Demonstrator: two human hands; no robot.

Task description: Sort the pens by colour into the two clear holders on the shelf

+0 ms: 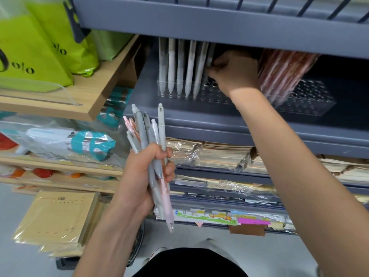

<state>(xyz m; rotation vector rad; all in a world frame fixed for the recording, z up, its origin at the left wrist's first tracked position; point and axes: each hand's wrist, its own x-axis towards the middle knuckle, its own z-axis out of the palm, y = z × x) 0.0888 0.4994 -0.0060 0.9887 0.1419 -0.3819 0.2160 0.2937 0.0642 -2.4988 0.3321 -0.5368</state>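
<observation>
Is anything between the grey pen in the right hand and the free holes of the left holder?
Nothing visible: the right hand holds the grey pen right at the left holder's free holes.

The left clear holder (211, 96), patterned with rows of round holes, carries pale grey pens (179, 66), with a darker grey pen (210, 55) pinched by the right hand (233, 72). The right clear holder (311, 100) carries pink pens (279, 72). The bundle (139, 132) gripped by the left hand (143, 176) mixes grey barrels with pale pink ones. The shelf (219, 120) is blue-grey, and the bags (36, 47) at far left are lime green with black lettering.
</observation>
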